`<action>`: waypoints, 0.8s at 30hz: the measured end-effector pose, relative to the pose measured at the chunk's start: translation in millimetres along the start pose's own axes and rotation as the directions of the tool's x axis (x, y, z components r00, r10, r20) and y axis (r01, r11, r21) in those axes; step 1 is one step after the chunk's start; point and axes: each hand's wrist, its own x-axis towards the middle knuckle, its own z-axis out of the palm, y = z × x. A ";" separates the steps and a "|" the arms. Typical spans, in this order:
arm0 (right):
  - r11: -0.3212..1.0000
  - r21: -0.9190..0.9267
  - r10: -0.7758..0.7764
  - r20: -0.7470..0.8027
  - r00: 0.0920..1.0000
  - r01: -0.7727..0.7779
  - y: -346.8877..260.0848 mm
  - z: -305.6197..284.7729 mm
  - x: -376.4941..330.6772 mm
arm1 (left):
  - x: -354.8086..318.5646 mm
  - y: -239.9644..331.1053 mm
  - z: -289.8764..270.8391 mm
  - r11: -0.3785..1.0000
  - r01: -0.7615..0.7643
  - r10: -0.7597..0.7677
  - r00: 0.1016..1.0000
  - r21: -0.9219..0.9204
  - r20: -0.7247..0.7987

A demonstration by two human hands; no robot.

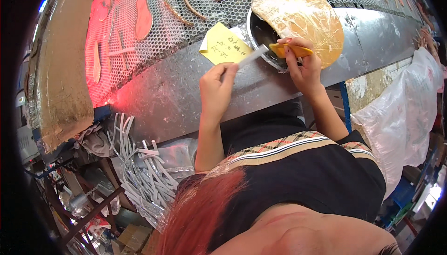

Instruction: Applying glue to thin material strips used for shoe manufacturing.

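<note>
Between the thumb and fingers of my left hand (217, 91) is one end of a narrow white strip (251, 57), which slants up to the right. My right hand (305, 68) is closed on a yellow-handled brush (293, 50), its working end close to the strip's far end; whether they touch I cannot tell. Just behind them stands a metal bowl (251, 27) with a dark inside. A round tan board (321, 24) wrapped in clear plastic covers much of its top. A yellow paper note (223, 45) with handwriting lies left of the bowl.
A metal ledge (163, 92) runs along the honeycomb mesh belt (163, 40), which carries pink sole-shaped pieces (144, 17) and thin strips (191, 1). Many silvery-white strips (146, 171) hang at my left. A cardboard sheet (60, 59) rises far left; a clear plastic bag (400, 115) hangs right.
</note>
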 end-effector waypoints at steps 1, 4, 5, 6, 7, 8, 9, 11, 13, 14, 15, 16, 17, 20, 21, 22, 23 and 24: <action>1.000 0.001 -0.001 -0.003 1.000 0.001 -0.7 -0.8 -0.8 | 0.2 -1.6 -1.7 0.990 0.036 -0.039 0.999 -0.138 -0.016; 0.997 -0.013 -0.069 0.083 0.994 0.070 -4.5 -4.8 -2.9 | 5.1 3.0 1.3 0.775 -0.119 0.044 0.990 -0.621 -0.135; 0.997 -0.025 -0.063 0.122 0.991 0.066 -5.7 -7.7 -1.6 | 10.1 4.9 2.6 0.604 -0.147 0.066 0.989 -0.783 -0.135; 0.997 -0.038 -0.056 0.161 0.985 0.063 -6.3 -9.9 -1.5 | 11.0 8.3 5.8 0.609 -0.143 0.061 0.989 -0.780 -0.134; 0.997 0.039 -0.068 0.102 0.992 0.064 -6.3 -10.8 -0.2 | 13.1 13.9 10.9 0.473 -0.112 -0.007 0.991 -0.874 -0.131; 0.997 0.043 -0.071 0.098 0.993 0.067 -5.4 -8.8 -1.1 | 15.2 17.8 16.3 0.322 -0.087 -0.074 0.990 -0.943 -0.117; 0.992 0.105 -0.063 -0.040 0.997 0.067 -4.0 -5.7 -3.9 | 17.8 17.6 21.7 0.351 -0.057 -0.146 0.982 -0.934 -0.115; 0.972 0.232 0.006 -0.221 0.975 0.047 -10.2 0.0 -6.4 | 19.0 9.7 31.7 0.393 -0.053 -0.175 0.976 -0.918 -0.131; 0.974 0.209 -0.042 -0.237 0.971 0.093 -11.2 5.9 -5.5 | 18.6 3.6 36.3 0.439 -0.056 -0.189 0.970 -0.897 -0.153; 0.974 0.179 -0.092 -0.251 0.964 0.140 -11.2 7.7 -5.9 | 18.3 2.7 37.6 0.441 -0.051 -0.191 0.970 -0.896 -0.149; 0.975 0.179 -0.087 -0.254 0.963 0.135 -10.9 9.9 -6.8 | 17.7 2.9 38.7 0.448 -0.058 -0.208 0.964 -0.892 -0.167; 0.984 0.127 -0.105 -0.176 0.979 0.128 -10.0 12.8 -7.3 | 17.4 3.3 38.8 0.456 -0.068 -0.223 0.956 -0.887 -0.188; 0.989 0.075 -0.117 -0.096 0.988 0.124 -9.6 13.8 -8.5 | 16.6 2.4 38.8 0.460 -0.066 -0.223 0.957 -0.886 -0.187; 0.998 0.032 -0.044 -0.123 0.991 0.049 -10.2 7.7 -8.9 | 17.6 -0.2 36.5 0.472 -0.037 -0.222 0.962 -0.881 -0.159; 0.998 0.032 -0.046 -0.121 0.992 0.050 -8.6 5.3 -10.4 | 17.6 -0.3 35.7 0.471 0.001 -0.276 0.950 -0.882 -0.146; 1.000 -0.015 -0.015 -0.115 0.993 0.013 -7.7 5.8 -11.1 | 17.2 1.0 30.2 0.473 0.023 -0.327 0.933 -0.881 -0.151; 0.997 -0.071 -0.003 -0.114 0.993 -0.005 -6.1 3.8 -7.3 | 22.6 -3.7 25.2 0.469 -0.009 -0.308 0.935 -0.883 -0.173; 0.998 -0.065 -0.033 -0.108 0.994 0.026 -6.6 2.5 -10.5 | 29.3 -16.1 18.9 0.529 -0.019 -0.298 0.932 -0.849 -0.207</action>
